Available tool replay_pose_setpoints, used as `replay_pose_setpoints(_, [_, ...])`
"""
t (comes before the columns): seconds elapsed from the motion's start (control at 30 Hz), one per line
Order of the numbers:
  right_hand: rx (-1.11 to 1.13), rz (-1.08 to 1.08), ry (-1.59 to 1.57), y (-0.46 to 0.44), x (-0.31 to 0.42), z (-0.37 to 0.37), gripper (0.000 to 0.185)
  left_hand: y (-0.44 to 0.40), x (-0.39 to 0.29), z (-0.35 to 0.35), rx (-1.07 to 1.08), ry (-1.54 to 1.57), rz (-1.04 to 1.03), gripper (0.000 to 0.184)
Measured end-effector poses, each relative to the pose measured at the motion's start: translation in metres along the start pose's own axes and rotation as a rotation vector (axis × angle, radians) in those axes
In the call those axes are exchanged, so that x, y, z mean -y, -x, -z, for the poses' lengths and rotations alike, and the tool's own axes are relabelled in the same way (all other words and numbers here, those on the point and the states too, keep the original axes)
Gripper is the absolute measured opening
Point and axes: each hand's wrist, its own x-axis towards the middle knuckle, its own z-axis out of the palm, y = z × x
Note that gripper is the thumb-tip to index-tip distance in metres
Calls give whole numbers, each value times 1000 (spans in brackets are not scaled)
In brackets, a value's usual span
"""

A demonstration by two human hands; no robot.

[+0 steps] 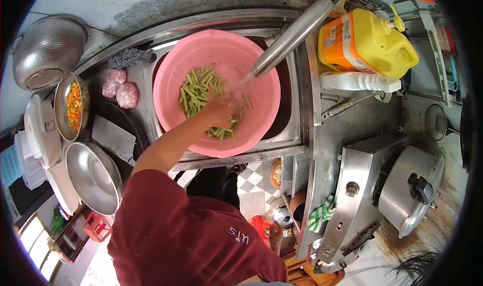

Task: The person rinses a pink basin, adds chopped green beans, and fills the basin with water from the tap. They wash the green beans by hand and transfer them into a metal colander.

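My left hand (221, 111) reaches into a large pink basin (168, 74), its fingers apart among cut green beans (193, 95). Water runs beside that hand from a thick metal faucet (289, 42) above the basin. Some bean pieces lie past the fingertips, and the fingers are partly blurred by the water. The basin sits over the sink (297, 130). Down by my side hangs my right hand (275, 235), small in view near a red object (260, 226) lower down; its fingers are too unclear to read.
Left of the sink are a cleaver (113, 136), two bagged pink lumps (126, 94), a scouring pad (130, 58), a bowl of diced vegetables (74, 106) and a metal colander (94, 175). To the right stand a yellow jug (362, 44), a gas stove (349, 190) and a pressure cooker (405, 190).
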Motion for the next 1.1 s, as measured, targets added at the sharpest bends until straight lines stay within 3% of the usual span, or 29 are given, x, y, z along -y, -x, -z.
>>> replay_pose_setpoints(0.07, [-12,-26,0,-3,4,-2,40,27,9,14,91,-174,136,66])
replay_pose_setpoints(0.1, [-26,-50,4,-4,6,-2,40,35,18,13,95,-174,140,66])
replay_pose_setpoints(0.17, [-4,-56,-7,-10,-1,1,41,46,35,14,-334,-65,434,89])
replay_pose_setpoints(0.2, [13,-59,-19,-10,-1,1,41,43,44,6,-332,-66,436,89])
replay_pose_setpoints(0.27, [10,-70,11,-8,6,-3,42,28,62,-28,-688,418,575,110])
replay_pose_setpoints(0.3, [3,-79,36,-7,10,-5,42,22,60,-35,-689,420,580,110])
replay_pose_setpoints(0.37, [5,-49,-5,-8,-1,-6,42,4,49,-44,-684,536,852,115])
replay_pose_setpoints(0.4, [4,-18,-48,-7,-5,-5,41,1,41,-46,-830,555,834,99])
replay_pose_setpoints(0.43, [4,-17,-48,-8,-9,-6,41,0,38,-48,-831,556,834,99])
replay_pose_setpoints(0.5, [-7,-44,4,-5,-4,-14,41,-1,34,-51,-669,1365,505,78])
replay_pose_setpoints(0.53, [-6,-42,1,-6,-6,-16,41,-9,33,-64,-670,1363,503,78])
replay_pose_setpoints(0.6, [12,-86,19,-8,-11,-21,40,-30,19,-87,-370,2262,573,59])
replay_pose_setpoints(0.73, [54,-26,22,-10,-4,-20,39,-24,-18,-38,-417,2543,554,51])
replay_pose_setpoints(0.8, [34,-17,40,-9,1,-16,39,-24,-26,-20,-452,2675,238,50])
replay_pose_setpoints(0.83, [26,-18,41,-7,3,-15,39,-28,-23,-22,-443,2680,235,50])
replay_pose_setpoints(0.9, [-26,-8,2,2,14,-16,38,-40,-7,-27,-515,2396,61,49])
replay_pose_setpoints(0.93, [-31,-7,2,5,14,-16,38,-49,13,-23,-345,1967,234,59])
replay_pose_setpoints(0.97, [-30,-10,21,7,14,-16,38,-53,27,-17,-342,1970,229,59])
replay_pose_setpoints(1.03, [-36,-11,39,7,8,-14,37,-59,41,-1,-758,690,252,76])
replay_pose_setpoints(1.07, [-21,0,68,7,1,-13,39,-60,40,8,-753,694,249,76])
replay_pose_setpoints(1.1, [-4,10,97,6,-7,-12,42,-59,37,19,-645,411,360,81])
